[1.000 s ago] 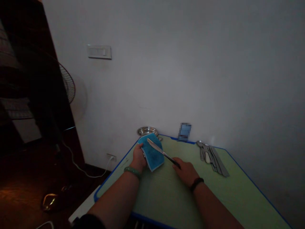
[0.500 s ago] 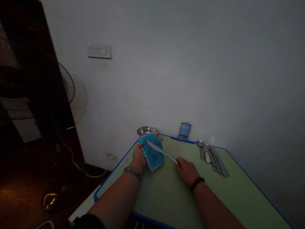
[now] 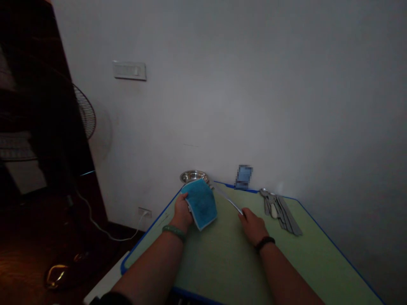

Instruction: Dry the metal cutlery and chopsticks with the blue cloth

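My left hand [image 3: 183, 210] is closed on the left edge of a blue cloth [image 3: 202, 204] with a pale border, held up over the table. In my right hand [image 3: 254, 226] a table knife [image 3: 231, 202] is gripped by its handle. Its blade points up and left, just right of the cloth, and its tip is blurred near the bowl. Behind the cloth stands a shiny metal bowl [image 3: 192, 176], partly covered by it. Some small metal piece beside the bowl is too unclear to name.
Several spoons and knives [image 3: 281, 212] lie in a row at the right of the green table [image 3: 232, 262] with a blue edge. A blurred-out phone-like thing [image 3: 243, 176] leans on the wall at the back. A fan [image 3: 84, 111] stands at the left.
The knife blade lay across the front of the cloth before; now it has moved right and off it. My right hand has shifted slightly right. The cloth stays in my left hand.
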